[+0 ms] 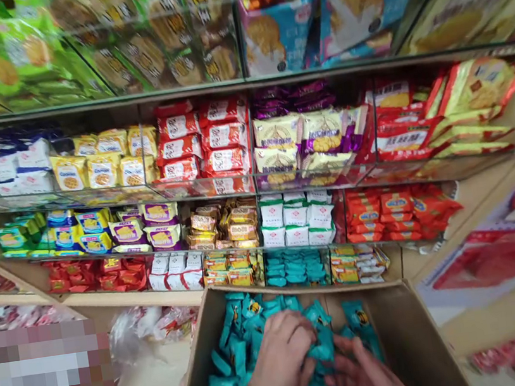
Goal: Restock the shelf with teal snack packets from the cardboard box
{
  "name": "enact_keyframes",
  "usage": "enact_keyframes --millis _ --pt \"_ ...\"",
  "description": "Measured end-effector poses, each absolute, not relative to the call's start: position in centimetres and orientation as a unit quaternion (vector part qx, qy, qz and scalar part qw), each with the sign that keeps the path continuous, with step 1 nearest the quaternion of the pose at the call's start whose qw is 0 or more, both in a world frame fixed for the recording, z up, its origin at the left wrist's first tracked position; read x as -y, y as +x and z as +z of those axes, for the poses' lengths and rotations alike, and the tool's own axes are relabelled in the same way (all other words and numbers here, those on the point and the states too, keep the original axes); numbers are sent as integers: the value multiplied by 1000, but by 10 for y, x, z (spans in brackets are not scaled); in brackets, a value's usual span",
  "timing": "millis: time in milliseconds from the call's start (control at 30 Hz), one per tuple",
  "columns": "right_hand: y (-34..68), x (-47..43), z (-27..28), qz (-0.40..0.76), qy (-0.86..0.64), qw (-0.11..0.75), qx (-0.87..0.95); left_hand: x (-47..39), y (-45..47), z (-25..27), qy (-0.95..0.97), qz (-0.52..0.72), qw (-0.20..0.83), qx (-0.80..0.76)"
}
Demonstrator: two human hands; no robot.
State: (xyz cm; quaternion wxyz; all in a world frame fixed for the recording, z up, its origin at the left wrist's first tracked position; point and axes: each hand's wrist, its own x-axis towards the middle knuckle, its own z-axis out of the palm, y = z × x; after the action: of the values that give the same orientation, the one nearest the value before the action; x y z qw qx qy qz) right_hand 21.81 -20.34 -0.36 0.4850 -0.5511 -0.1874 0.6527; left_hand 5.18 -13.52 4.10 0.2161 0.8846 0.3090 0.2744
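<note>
A cardboard box (435, 347) stands in front of me, holding many small teal snack packets (234, 353). My left hand (282, 352) reaches into it from below, back up, its fingers curled over the packets. One teal packet (324, 342) lies against those fingertips, between my two hands. Beside it on the right, my right hand (366, 369) is held with fingers apart and the palm turned toward the left hand. Its fingertips are close to the packets; whether they touch one I cannot tell.
Beyond the box rise glass-fronted shelves (205, 90) of wrapped snacks. A low compartment just behind the box holds stacked teal packets (294, 267). Clear plastic bags (149, 326) lie on the left, and red-and-white printed panels (492, 259) stand at the right.
</note>
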Motion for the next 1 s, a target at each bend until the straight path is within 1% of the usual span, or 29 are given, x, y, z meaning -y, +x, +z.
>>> enact_keyframes --millis 67,133,167,233,300,333,400,600,667,733,767,800,867,900,933,967,1000 --pt "207 198 18 656 -490 539 200 138 66 53 886 287 237 -276" --pt "208 195 36 643 -476 557 225 140 73 59 854 320 299 -280" --pt "210 195 43 633 -481 559 235 140 74 60 823 342 349 -290" --pt "216 195 50 613 -500 560 246 140 75 60 723 376 483 -319" --pt "220 197 50 591 -520 560 258 139 76 59 602 369 610 -360" --pt "221 197 48 582 -527 558 268 138 77 58 553 353 652 -381" --pt "222 199 42 564 -538 554 293 137 80 54 505 326 686 -410" --pt "223 208 11 497 -580 526 373 143 79 41 501 312 702 -398" --pt "224 212 5 480 -579 501 428 145 77 41 561 269 677 -392" --pt "234 216 3 442 -584 459 502 143 74 43 629 217 635 -393" --pt "244 217 3 400 -596 441 538 139 73 44 652 205 611 -400" --pt "257 217 2 334 -616 430 570 133 71 45 664 211 586 -415" --pt "293 217 -4 143 -671 422 593 115 68 45 661 263 534 -457" --pt "313 216 -10 34 -700 418 579 104 67 45 646 301 511 -481" --pt "332 215 -18 -45 -731 403 549 92 67 45 630 334 491 -500" --pt "348 214 -27 -82 -761 391 511 79 68 45 619 357 475 -513" --pt "362 213 -38 -68 -784 381 485 67 71 44 617 368 462 -520"
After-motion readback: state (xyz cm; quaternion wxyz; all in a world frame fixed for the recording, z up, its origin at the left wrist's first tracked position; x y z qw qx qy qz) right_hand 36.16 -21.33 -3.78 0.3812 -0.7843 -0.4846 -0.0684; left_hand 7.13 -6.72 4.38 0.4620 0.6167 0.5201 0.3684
